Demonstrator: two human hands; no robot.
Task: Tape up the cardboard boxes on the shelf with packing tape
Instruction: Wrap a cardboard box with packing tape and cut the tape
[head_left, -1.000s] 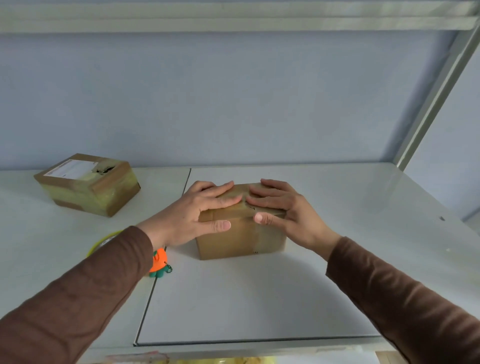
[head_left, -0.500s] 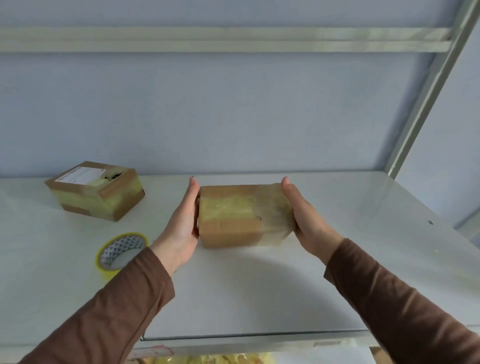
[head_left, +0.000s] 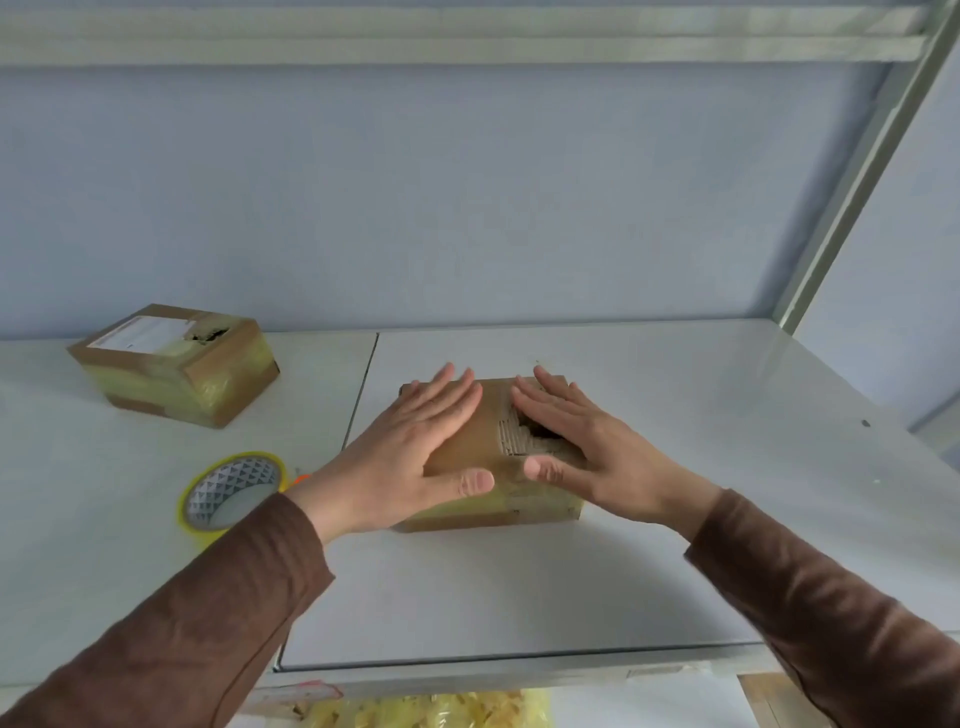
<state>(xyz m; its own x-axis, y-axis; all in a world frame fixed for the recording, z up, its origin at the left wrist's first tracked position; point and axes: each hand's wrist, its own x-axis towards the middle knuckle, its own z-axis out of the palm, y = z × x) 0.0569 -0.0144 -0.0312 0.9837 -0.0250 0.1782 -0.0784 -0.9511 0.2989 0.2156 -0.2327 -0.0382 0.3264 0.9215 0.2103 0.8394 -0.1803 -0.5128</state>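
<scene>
**Both palms flat on a taped box at mid-shelf**

The white shelf (head_left: 675, 415) runs the full width of the view, with a seam dividing it into a left panel and a larger right panel; a pale wall stands behind it and a metal upright (head_left: 852, 171) rises from its back right corner.

The cardboard box (head_left: 483, 441) sits on the right panel, just right of the seam, about midway between the shelf's back and front edges. Its top shows a torn patch with bare corrugation, and yellowish tape wraps its front face.

The left hand (head_left: 410, 457) lies flat on the left half of the box top, fingers straight, thumb stretched along the front edge. The right hand (head_left: 587, 452) lies the same way on the right half, partly covering the tear. Neither grasps anything.

A second box (head_left: 176, 364), taped and labelled, stands near the back edge of the left panel. A tape roll (head_left: 234, 488) with a yellow rim lies nearer the front, partly behind the left sleeve.
</scene>
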